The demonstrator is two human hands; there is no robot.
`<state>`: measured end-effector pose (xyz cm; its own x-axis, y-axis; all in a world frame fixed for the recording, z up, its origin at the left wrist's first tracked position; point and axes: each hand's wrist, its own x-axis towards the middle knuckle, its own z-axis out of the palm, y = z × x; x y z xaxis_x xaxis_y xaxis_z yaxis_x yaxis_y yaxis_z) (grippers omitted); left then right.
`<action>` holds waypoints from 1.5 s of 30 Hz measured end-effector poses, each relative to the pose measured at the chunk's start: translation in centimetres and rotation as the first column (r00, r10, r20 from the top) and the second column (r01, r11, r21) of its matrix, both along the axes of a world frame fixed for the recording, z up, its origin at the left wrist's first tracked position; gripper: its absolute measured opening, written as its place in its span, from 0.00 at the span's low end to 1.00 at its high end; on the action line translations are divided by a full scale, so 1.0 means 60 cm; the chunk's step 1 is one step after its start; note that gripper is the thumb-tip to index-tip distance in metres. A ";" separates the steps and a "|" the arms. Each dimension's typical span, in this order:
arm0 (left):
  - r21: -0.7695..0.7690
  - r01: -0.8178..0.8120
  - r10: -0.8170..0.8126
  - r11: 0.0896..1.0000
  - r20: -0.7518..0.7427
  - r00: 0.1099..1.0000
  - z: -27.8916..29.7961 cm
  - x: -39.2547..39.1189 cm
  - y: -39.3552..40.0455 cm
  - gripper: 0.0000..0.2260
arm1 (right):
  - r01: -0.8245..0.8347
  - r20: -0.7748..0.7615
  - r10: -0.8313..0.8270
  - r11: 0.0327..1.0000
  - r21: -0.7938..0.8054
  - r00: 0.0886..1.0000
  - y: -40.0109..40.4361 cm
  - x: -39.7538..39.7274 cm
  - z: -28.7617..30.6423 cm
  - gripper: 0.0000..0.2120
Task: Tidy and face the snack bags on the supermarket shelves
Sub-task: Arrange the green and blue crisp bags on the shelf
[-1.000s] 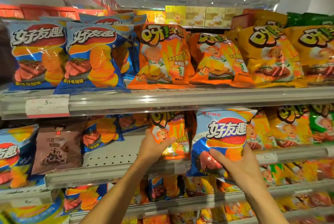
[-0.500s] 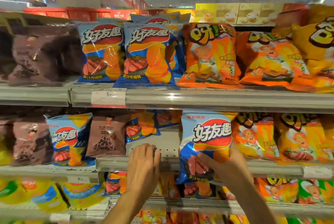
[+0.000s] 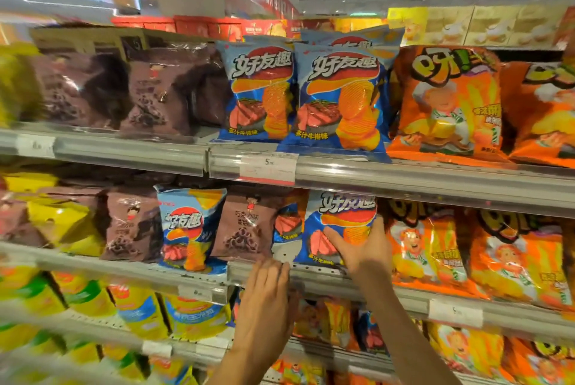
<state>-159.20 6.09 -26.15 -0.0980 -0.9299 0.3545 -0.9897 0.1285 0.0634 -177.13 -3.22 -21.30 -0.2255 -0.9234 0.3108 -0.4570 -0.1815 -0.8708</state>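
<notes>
Right grip (image 3: 362, 247) clasps one blue chip bag (image 3: 339, 226) upright on the middle shelf (image 3: 413, 291); left grip (image 3: 264, 300), fingers straight, rests on the shelf edge just below-left. Two matching blue bags (image 3: 339, 98) stand on the shelf above.

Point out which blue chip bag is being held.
The blue chip bag on the middle shelf, gripped by the right hand; the other blue bags stand untouched.

2 bare forearms, no sleeves, watch or rings in sight; left hand (image 3: 264, 300) and right hand (image 3: 362, 252) both ungloved.
</notes>
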 end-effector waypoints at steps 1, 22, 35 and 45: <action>-0.002 -0.007 0.007 1.000 0.010 1.000 -0.001 -0.001 0.000 0.27 | -0.020 0.004 0.019 0.997 0.070 1.000 -0.010 0.003 -0.003 0.34; -0.054 -0.085 0.089 0.995 0.082 0.993 -0.020 -0.022 0.008 0.28 | -0.273 -0.041 0.283 0.948 0.161 0.958 0.000 -0.022 -0.027 0.42; -0.366 -0.014 -0.154 0.930 -0.425 0.892 -0.010 0.114 0.015 0.10 | 0.175 -0.077 -0.249 0.838 -0.517 0.965 0.089 0.060 -0.036 0.16; -0.343 -0.188 -0.130 0.920 -0.721 0.680 -0.005 0.362 -0.032 0.12 | -0.019 0.070 0.024 0.997 -0.073 0.997 0.090 0.283 -0.028 0.27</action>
<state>-137.46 4.14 -26.45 0.3594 -0.7124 0.6028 -0.6525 0.2700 0.7080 -160.15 2.18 -23.01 -0.2293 -0.9039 0.3612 -0.3903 -0.2546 -0.8848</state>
